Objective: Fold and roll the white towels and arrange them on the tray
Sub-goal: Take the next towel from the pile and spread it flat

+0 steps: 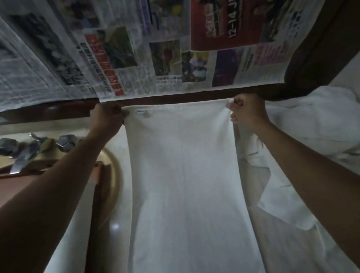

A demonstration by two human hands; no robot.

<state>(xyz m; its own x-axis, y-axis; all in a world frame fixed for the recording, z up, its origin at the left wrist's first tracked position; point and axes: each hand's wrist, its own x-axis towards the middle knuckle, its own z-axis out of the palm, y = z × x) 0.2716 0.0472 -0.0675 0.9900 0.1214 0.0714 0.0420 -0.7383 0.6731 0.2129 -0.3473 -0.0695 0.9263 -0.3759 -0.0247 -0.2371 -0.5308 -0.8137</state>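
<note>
Because an edge folds true only when pulled taut, the left hand (106, 118) and right hand (246, 111) each pinch a top corner of the white towel (183, 168), each grip closed tight on cloth; it hangs flat just below the newspaper (145, 42); a heap of towels (324, 125) lies below the newspaper's right end

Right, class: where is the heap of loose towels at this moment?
In the head view the heap of towels lies on the right, just beyond the right hand, which grips one corner of the stretched towel in the middle.
</note>
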